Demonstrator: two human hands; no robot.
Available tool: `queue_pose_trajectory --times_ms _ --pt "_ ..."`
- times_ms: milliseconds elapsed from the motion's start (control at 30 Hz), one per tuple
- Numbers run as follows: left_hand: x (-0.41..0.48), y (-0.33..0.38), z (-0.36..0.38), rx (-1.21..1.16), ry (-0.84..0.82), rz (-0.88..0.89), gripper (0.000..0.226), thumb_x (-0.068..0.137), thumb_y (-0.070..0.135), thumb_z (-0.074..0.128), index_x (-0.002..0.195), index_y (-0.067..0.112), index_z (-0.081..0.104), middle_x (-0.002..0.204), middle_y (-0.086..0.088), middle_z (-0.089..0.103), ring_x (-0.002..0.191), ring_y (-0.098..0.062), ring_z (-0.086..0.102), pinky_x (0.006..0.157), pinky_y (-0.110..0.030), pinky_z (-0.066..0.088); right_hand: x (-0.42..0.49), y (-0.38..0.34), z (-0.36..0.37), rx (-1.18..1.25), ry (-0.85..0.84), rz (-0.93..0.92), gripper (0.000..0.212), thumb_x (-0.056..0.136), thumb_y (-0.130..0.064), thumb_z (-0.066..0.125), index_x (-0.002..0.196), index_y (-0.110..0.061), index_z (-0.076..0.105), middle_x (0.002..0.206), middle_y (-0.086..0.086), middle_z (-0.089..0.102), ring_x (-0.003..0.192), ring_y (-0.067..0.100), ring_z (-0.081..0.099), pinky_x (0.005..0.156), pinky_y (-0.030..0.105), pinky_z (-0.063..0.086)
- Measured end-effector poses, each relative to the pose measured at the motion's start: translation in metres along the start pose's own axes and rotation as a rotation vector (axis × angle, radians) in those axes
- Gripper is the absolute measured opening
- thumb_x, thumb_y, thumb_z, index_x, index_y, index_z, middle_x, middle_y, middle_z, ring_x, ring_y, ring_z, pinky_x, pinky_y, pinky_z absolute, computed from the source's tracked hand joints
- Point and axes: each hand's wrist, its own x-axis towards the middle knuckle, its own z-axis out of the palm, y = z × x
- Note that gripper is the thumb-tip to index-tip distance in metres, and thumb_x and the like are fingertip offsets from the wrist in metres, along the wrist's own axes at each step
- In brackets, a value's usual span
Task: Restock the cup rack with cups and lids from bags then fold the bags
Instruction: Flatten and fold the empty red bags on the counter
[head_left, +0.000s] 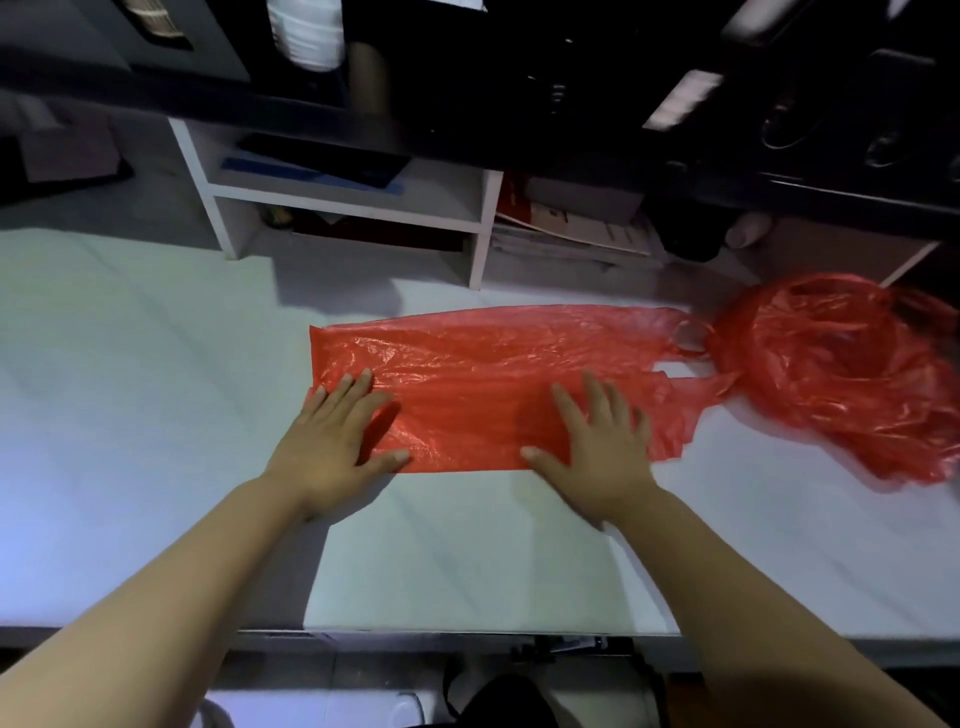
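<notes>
Under the straight fingers of the left hand (332, 441) and right hand (597, 441) lies a flattened red bag (483, 374), pressed onto the white table (156, 338). Neither hand grips anything. Beyond the right fingertips sits a crumpled red bag (831, 364).

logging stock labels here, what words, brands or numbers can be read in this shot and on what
No text can be read in this view.
Print on the papers in the white shelf unit: too blurred to read.
The pale patch on the dark equipment at the top: blurred, no letters to make out.
The flat red bag and the crumpled red bag: no print shows.
</notes>
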Motion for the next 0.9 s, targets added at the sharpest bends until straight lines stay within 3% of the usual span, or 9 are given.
queue_pose_trajectory --times_ms 67,133,267,400,467,567,667,767,900 --pt "-0.005 -0.004 -0.004 -0.013 -0.001 0.069 0.085 0.067 0.081 0.038 0.138 0.035 0.032 0.158 0.008 -0.001 0.146 -0.015 -0.006 0.118 -0.036 -0.003 -0.010 -0.016 0.002 0.013 -0.065 -0.210 0.082 0.083 -0.075 0.027 0.152 -0.036 0.009 0.160 0.000 -0.011 0.146 0.029 0.002 0.114 0.057 0.001" --pt "-0.008 -0.008 -0.008 -0.025 0.010 0.131 0.079 0.065 0.078 0.048 0.128 0.032 0.043 0.157 0.002 0.010 0.145 -0.023 0.007 0.116 -0.039 0.010 -0.014 -0.023 0.005 -0.030 -0.080 -0.304 0.078 0.082 -0.071 0.018 0.151 -0.034 0.016 0.160 -0.003 0.001 0.142 0.027 0.015 0.112 0.052 0.012" --pt "-0.014 -0.008 -0.017 -0.019 0.049 0.216 0.056 0.072 0.055 0.052 0.115 0.021 0.061 0.133 -0.009 0.042 0.123 -0.030 0.040 0.100 -0.043 0.040 -0.014 -0.025 0.005 -0.046 -0.078 -0.280 0.085 0.076 -0.071 0.005 0.150 -0.031 0.022 0.157 -0.009 0.018 0.139 0.021 0.020 0.107 0.046 0.022" --pt "-0.019 -0.008 -0.014 0.091 0.111 0.258 0.045 0.079 0.040 0.046 0.107 0.017 0.071 0.117 -0.010 0.065 0.116 -0.038 0.053 0.102 -0.049 0.039 -0.011 -0.027 0.003 -0.071 -0.077 -0.250 0.082 0.080 -0.069 0.004 0.148 -0.030 0.027 0.156 -0.007 0.025 0.138 0.022 0.027 0.106 0.045 0.026" --pt "-0.020 -0.009 -0.012 0.120 0.132 0.257 0.044 0.088 0.040 0.039 0.106 0.018 0.072 0.116 -0.009 0.067 0.111 -0.038 0.059 0.099 -0.052 0.042 -0.011 -0.031 0.001 -0.085 -0.086 -0.247 0.071 0.088 -0.064 0.014 0.148 -0.028 0.028 0.154 -0.006 0.028 0.137 0.024 0.029 0.107 0.046 0.027" --pt "-0.022 -0.009 -0.016 0.061 0.125 0.239 0.058 0.096 0.047 0.024 0.105 0.017 0.073 0.116 -0.007 0.067 0.110 -0.032 0.061 0.101 -0.030 0.036 -0.013 -0.037 -0.003 -0.100 -0.074 -0.258 0.066 0.088 -0.053 0.016 0.148 -0.028 0.030 0.152 -0.003 0.034 0.133 0.027 0.036 0.106 0.050 0.029" --pt "-0.024 -0.008 -0.029 -0.162 0.122 0.173 0.058 0.088 0.054 0.025 0.115 0.022 0.066 0.120 0.006 0.064 0.113 -0.016 0.055 0.091 -0.011 0.031 -0.009 -0.041 -0.010 -0.083 -0.006 -0.246 0.048 0.096 -0.024 0.036 0.143 -0.027 0.039 0.144 -0.001 0.045 0.125 0.028 0.046 0.100 0.045 0.032" --pt "-0.026 -0.013 -0.036 -0.326 0.118 0.079 0.063 0.075 0.070 0.037 0.125 0.034 0.054 0.117 0.023 0.054 0.105 0.000 0.051 0.084 -0.011 0.036 0.000 -0.041 -0.029 -0.067 0.059 -0.216 0.042 0.094 -0.018 0.042 0.135 -0.030 0.046 0.122 -0.001 0.061 0.107 0.027 0.057 0.080 0.035 0.032" --pt "-0.027 -0.016 -0.042 -0.449 0.190 0.000 0.049 0.071 0.062 0.059 0.115 0.043 0.051 0.109 0.020 0.058 0.097 -0.001 0.055 0.078 -0.006 0.037 0.015 -0.038 -0.069 -0.031 0.009 -0.162 0.026 0.098 -0.028 0.037 0.119 -0.026 0.051 0.110 0.005 0.065 0.094 0.030 0.060 0.071 0.033 0.040"
